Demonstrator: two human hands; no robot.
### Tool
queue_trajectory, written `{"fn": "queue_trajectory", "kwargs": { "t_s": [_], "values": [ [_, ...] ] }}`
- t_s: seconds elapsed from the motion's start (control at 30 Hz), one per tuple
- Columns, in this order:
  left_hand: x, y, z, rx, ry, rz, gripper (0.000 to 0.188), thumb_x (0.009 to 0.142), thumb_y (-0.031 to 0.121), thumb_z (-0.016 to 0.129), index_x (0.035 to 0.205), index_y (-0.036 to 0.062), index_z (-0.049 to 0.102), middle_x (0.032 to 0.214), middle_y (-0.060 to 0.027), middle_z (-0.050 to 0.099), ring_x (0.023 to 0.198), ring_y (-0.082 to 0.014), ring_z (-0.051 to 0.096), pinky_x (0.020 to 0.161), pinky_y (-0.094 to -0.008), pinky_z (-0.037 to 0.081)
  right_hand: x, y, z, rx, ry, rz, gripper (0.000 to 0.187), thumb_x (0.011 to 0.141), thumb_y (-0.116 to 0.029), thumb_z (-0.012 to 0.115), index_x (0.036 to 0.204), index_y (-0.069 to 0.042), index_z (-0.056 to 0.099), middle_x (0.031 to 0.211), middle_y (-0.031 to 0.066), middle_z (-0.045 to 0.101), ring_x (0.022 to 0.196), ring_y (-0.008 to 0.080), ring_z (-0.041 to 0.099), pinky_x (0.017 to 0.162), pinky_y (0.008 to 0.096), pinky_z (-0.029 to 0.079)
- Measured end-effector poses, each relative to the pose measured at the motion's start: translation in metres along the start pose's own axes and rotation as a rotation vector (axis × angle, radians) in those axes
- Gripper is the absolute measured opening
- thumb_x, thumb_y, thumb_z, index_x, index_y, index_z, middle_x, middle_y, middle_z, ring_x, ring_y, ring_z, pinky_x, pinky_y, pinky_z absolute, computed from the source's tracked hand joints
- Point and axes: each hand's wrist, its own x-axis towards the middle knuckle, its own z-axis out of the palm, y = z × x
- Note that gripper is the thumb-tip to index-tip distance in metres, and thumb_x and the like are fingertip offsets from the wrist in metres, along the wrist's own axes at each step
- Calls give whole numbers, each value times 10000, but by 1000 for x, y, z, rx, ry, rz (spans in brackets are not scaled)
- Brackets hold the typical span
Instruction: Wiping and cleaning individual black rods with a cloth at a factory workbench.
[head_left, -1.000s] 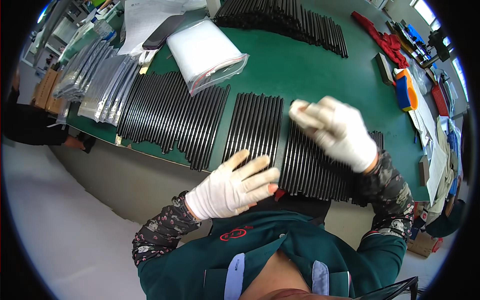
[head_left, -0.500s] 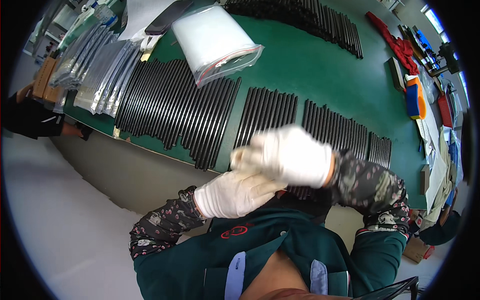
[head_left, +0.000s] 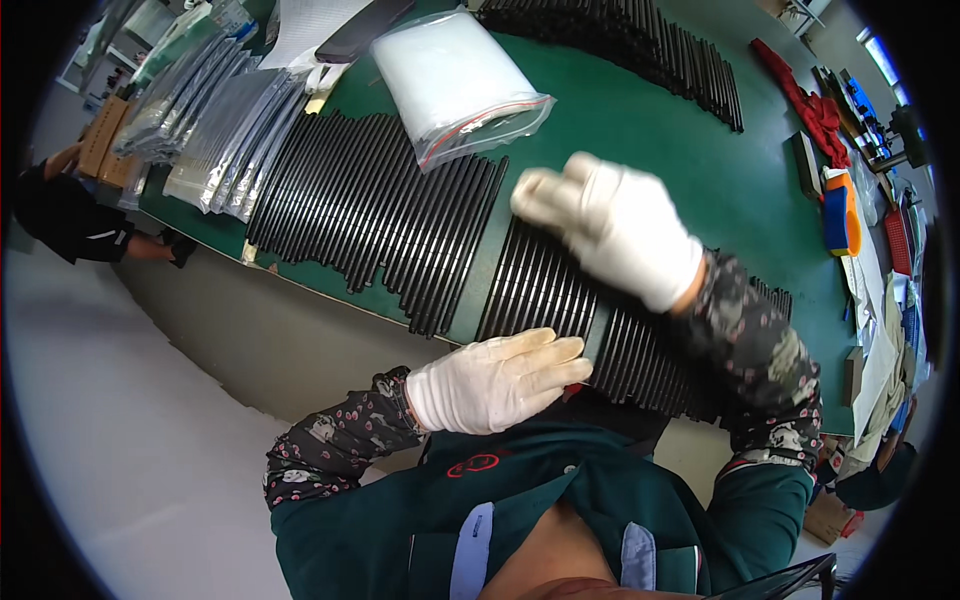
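Slim black rods lie side by side in groups along the near edge of the green table. My left hand (head_left: 505, 382), in a white glove, lies flat with its fingers stretched out at the near ends of the middle rod group (head_left: 540, 290). My right hand (head_left: 625, 225), gloved too, is over the far ends of that group. Motion smears its fingers, and I cannot tell if anything is in them. A wider rod group (head_left: 380, 215) lies to the left. Another rod group (head_left: 640, 355) is to the right, partly hidden under my right forearm.
A clear bag of white material (head_left: 455, 85) overlaps the left rods' far ends. Packed plastic sleeves (head_left: 230, 140) and a dark phone (head_left: 360, 30) are at the left. More rods (head_left: 640, 45) lie at the back. An orange-and-blue tape dispenser (head_left: 840, 215) and red cloth (head_left: 805, 100) sit right.
My right hand has moved away from my left, up and to the right over the rods' far ends. My left hand has stayed near the table edge. The view has shifted slightly.
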Motion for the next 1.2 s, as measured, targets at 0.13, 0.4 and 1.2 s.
{"fn": "queue_trajectory", "kwargs": {
  "t_s": [0.13,0.4,1.2],
  "values": [
    [1,3,-3,-94,-90,-54,187,691,109,631,851,14,646,1115,-89,624,967,-248,625,832,-341,528,-24,-27,7,218,-181,-260,221,768,-99,615,971,-181,642,724,34,575,599,208,595,536,337,530],
    [-4,2,-1,-8,-71,19,144,677,108,635,799,33,626,1104,-67,615,969,-229,620,817,-329,535,-29,-29,-12,290,-281,-315,150,816,-180,632,963,-153,626,743,48,578,668,210,646,525,330,527],
    [65,33,-11,-200,-384,62,594,556,268,781,1087,88,585,1273,-117,504,1202,-283,494,981,-495,400,-95,58,-97,61,11,379,311,749,-87,680,1058,-121,670,863,82,614,791,284,636,698,357,516]
  ]
}}
